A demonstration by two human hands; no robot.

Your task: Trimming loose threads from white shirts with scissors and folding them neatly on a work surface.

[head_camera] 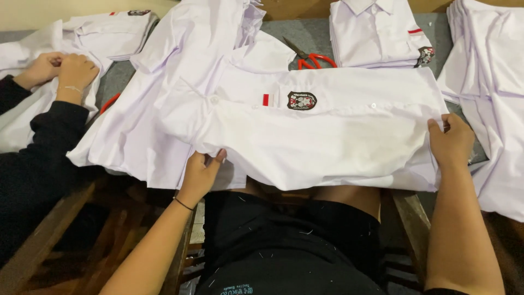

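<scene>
At the near tabletop (305,30) edge, the left hand (201,173) and right hand (451,143) each pinch an end of a white shirt (327,139) spread between them; red-handled scissors (311,57) lie at twelve o'clock; another person's hands (63,71) work at ten o'clock.

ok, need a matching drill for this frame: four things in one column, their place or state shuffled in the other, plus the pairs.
Things:
1. scissors
2. left hand
3. right hand
4. folded shirt stack

Places or states:
A. grips the right end of the white shirt
B. lies on the grey table, red handles, behind the shirt
C. sits at the far edge, sleeve badge showing
D. holds the shirt's lower left edge

Pairs: 1-B, 2-D, 3-A, 4-C
</scene>
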